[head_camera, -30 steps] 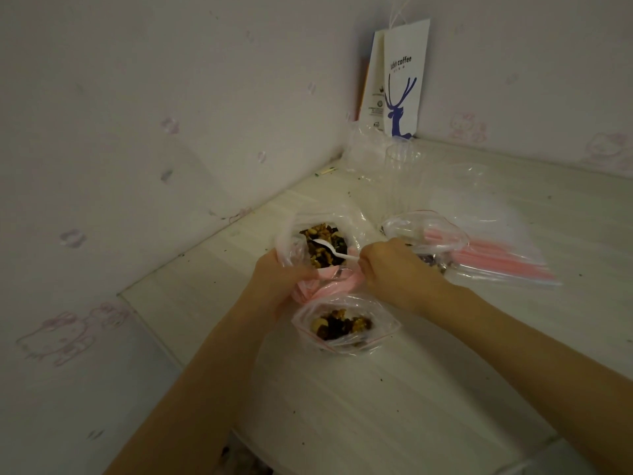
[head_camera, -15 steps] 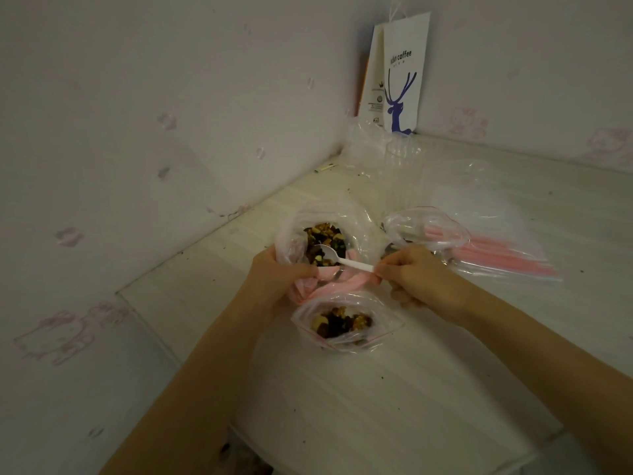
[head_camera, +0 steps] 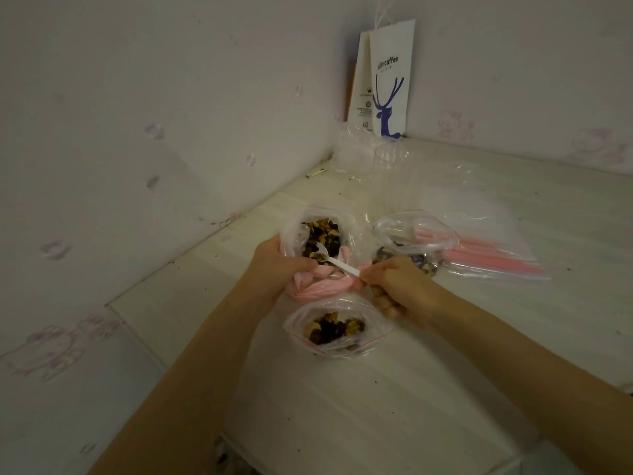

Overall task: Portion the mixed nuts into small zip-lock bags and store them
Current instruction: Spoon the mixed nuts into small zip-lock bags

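Both hands are closed on something, as I read it. The right hand (head_camera: 400, 289) pinches the handle end of a white plastic spoon (head_camera: 339, 264) between thumb and forefinger. The spoon's bowl sits in the mixed nuts (head_camera: 322, 233) at the mouth of the large bag (head_camera: 352, 231). The left hand (head_camera: 277, 265) grips that bag's bunched pink side. Just below both hands I see a small zip-lock bag (head_camera: 373, 334), open and partly filled, on the white table (head_camera: 376, 423). Beside the right hand lies a second filled bag (head_camera: 411, 234), touching a stack of empty zip-lock bags (head_camera: 493, 262). Farther back stand a clear cup (head_camera: 392, 169) and a paper coffee bag (head_camera: 390, 80).
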